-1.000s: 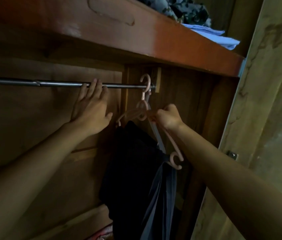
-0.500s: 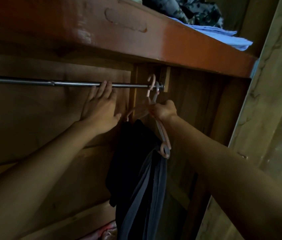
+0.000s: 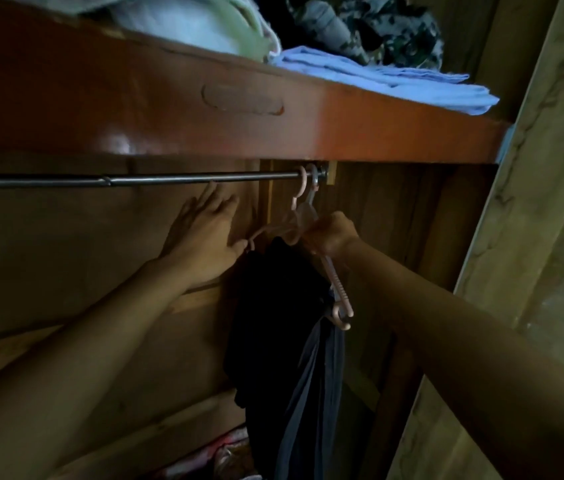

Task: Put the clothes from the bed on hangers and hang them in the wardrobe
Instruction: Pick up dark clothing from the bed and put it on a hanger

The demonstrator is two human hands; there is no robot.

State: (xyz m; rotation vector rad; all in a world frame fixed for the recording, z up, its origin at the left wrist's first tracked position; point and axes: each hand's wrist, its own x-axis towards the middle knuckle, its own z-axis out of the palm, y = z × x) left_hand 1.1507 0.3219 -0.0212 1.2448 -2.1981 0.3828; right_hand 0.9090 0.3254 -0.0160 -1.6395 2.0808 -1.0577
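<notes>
Under the wardrobe shelf (image 3: 377, 133), both pink hangers (image 3: 303, 216) now hook over the rail (image 3: 169, 179) at its right end, the dark clothes (image 3: 284, 323) hanging below. Half a second ago the left hand (image 3: 204, 237) had its fingers on the rail; now it has slipped just beneath, fingers straight and loosely spread against the back panel. The right hand (image 3: 332, 233) still grips the hangers' necks, slightly lower than before. Folded blue cloth (image 3: 394, 81) lies on the shelf.
</notes>
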